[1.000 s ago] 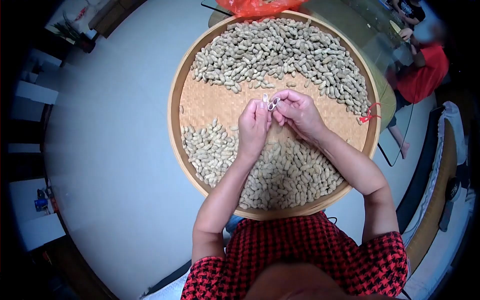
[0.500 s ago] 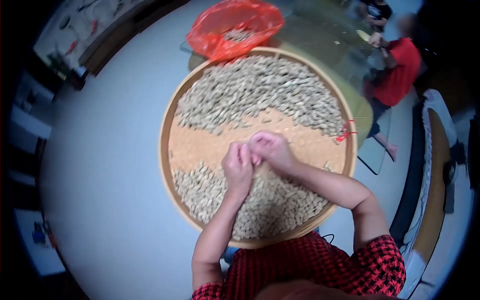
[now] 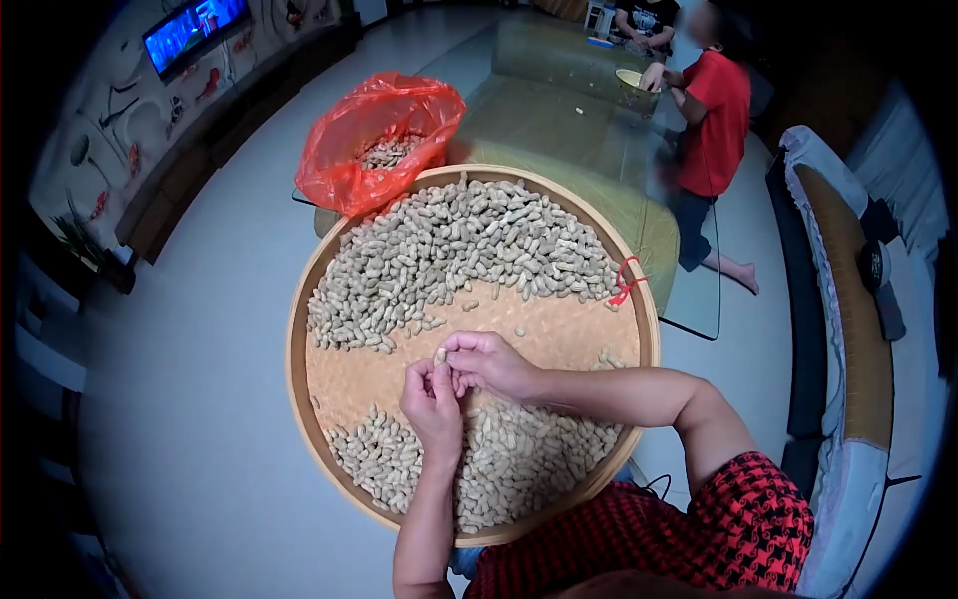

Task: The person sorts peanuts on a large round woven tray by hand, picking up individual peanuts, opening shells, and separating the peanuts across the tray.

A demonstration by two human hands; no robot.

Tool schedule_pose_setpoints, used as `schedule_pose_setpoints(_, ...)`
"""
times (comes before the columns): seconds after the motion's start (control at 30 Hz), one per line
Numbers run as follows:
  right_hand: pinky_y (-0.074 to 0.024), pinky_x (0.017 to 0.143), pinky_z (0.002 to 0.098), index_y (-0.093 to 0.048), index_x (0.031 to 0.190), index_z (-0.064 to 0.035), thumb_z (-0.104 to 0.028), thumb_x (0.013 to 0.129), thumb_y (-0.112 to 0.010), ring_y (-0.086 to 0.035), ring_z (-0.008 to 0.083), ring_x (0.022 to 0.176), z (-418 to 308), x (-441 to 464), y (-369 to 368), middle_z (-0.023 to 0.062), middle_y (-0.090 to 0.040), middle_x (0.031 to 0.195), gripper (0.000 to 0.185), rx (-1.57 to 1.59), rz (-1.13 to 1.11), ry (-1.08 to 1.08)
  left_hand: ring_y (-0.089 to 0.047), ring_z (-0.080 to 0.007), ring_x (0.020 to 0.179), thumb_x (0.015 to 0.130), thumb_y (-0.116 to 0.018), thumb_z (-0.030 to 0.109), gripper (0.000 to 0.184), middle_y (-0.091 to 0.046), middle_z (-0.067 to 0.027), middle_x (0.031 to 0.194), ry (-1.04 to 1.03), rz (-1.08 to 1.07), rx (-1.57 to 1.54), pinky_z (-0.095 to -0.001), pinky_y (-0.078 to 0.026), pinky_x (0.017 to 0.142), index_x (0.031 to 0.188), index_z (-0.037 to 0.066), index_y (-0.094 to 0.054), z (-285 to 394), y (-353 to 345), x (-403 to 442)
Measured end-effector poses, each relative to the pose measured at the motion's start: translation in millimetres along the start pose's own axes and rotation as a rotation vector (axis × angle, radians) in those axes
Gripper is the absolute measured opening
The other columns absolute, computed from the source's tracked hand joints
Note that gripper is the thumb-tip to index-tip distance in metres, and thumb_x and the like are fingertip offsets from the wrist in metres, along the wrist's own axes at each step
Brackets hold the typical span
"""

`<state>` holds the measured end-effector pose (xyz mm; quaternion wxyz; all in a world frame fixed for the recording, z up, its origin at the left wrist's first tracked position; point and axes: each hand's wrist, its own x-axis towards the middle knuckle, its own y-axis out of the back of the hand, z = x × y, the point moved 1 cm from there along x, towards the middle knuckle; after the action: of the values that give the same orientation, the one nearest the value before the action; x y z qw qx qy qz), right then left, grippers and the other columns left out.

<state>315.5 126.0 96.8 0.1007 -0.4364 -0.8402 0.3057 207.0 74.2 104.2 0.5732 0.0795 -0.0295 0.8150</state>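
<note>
A single unshelled peanut [image 3: 440, 355] shows between the fingertips of both hands, over the bare middle band of a round, flat woven tray [image 3: 364, 374]. My left hand [image 3: 433, 407] pinches it from below and the left, fingers closed. From the right, my right hand [image 3: 491, 363] is closed at the same peanut, its thumb and forefinger meeting there. A wide heap of peanuts [image 3: 469, 240] covers the far part of the tray. Nearer my body lies another pile of peanuts [image 3: 529, 454], partly behind my wrists and forearms.
Against the tray's far left rim sits a red plastic bag [image 3: 334, 150] with peanuts inside. A glass-topped table [image 3: 559, 125] extends behind the tray. Beside it, a person in a red shirt [image 3: 717, 95] reaches to a bowl [image 3: 629, 78]. A sofa [image 3: 848, 329] stands at right.
The camera view has tilted up, so a television now shows at upper left. The tray and hands sit lower and further left in view. The peanut between the fingertips now shows clearly.
</note>
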Motion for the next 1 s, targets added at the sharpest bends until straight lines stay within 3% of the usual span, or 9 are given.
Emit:
schedule_pose_setpoints(0.2, -0.0487, 0.06, 0.0214, -0.054, 0.097, 0.0015, -0.006, 0.088, -0.05, -0.058, 0.0108, 0.068, -6, 1, 5, 0.0066, -0.058, 0.081, 0.013, -0.169, -0.063, -0.005, -0.047, -0.0091, 0.058, 0.089, -0.051, 0.006, 0.009, -0.052, -0.0036, 0.067, -0.271, 0.017, 0.302, -0.0238, -0.04, 0.053, 0.084, -0.001, -0.053, -1, 6, 4)
schedule_pose_setpoints(0.3, -0.0496, 0.062, 0.0227, -0.054, 0.097, 0.0014, -0.005, 0.086, -0.051, -0.06, 0.0133, 0.07, -12, 0, 5, 0.0088, -0.059, 0.083, 0.013, -0.112, -0.063, -0.096, -0.05, -0.0148, 0.058, 0.086, -0.054, 0.005, 0.007, -0.053, -0.0076, 0.067, -0.386, 0.015, 0.366, -0.0271, -0.041, 0.053, 0.083, -0.001, -0.055, -1, 11, 5)
schedule_pose_setpoints(0.37, -0.0501, 0.064, 0.0241, -0.054, 0.098, 0.0018, -0.004, 0.086, -0.051, -0.06, 0.0145, 0.071, -11, 1, 8, 0.0099, -0.059, 0.085, 0.014, -0.034, -0.077, -0.14, -0.052, -0.0236, 0.058, 0.081, -0.056, -0.001, 0.002, -0.052, -0.0125, 0.067, -0.523, -0.032, 0.446, -0.0315, -0.041, 0.052, 0.083, -0.003, -0.055, 5, 16, 6)
schedule_pose_setpoints(0.5, -0.0513, 0.069, 0.0266, -0.053, 0.1, 0.0026, -0.001, 0.085, -0.052, -0.061, 0.0176, 0.074, -6, 3, 11, 0.0118, -0.06, 0.087, 0.016, 0.058, -0.079, -0.234, -0.052, -0.0245, 0.06, 0.078, -0.058, -0.003, 0.003, -0.052, -0.0119, 0.066, -0.435, -0.031, 0.427, -0.032, -0.041, 0.053, 0.081, -0.002, -0.058, 7, 22, 4)
schedule_pose_setpoints(0.67, -0.0513, 0.067, 0.0263, -0.053, 0.097, 0.0032, -0.003, 0.084, -0.054, -0.06, 0.0188, 0.074, -8, 2, 9, 0.0115, -0.058, 0.086, 0.015, 0.062, -0.085, -0.285, -0.053, -0.0242, 0.06, 0.077, -0.06, 0.0, 0.003, -0.053, -0.0107, 0.066, -0.514, -0.053, 0.364, -0.0323, -0.042, 0.055, 0.08, -0.002, -0.061, 7, 22, 5)
schedule_pose_setpoints(0.9, -0.0471, 0.06, 0.0207, -0.053, 0.097, 0.0011, -0.002, 0.086, -0.053, -0.057, 0.0127, 0.069, -5, 3, 5, 0.0085, -0.058, 0.081, 0.012, 0.017, 0.021, -0.232, -0.053, -0.0182, 0.061, 0.081, -0.06, 0.004, 0.008, -0.053, -0.0096, 0.069, -0.273, 0.01, 0.219, -0.0275, -0.042, 0.056, 0.082, -0.003, -0.06, 3, 22, 4)
schedule_pose_setpoints(1.0, -0.0442, 0.056, 0.0192, -0.053, 0.097, 0.0002, -0.003, 0.086, -0.054, -0.056, 0.0104, 0.067, -4, 2, 7, 0.0066, -0.058, 0.077, 0.011, -0.066, -0.029, -0.219, -0.053, -0.0163, 0.06, 0.082, -0.059, 0.005, 0.009, -0.053, -0.0092, 0.071, -0.283, -0.036, 0.195, -0.0261, -0.042, 0.055, 0.083, -0.004, -0.059, -5, 21, 7)
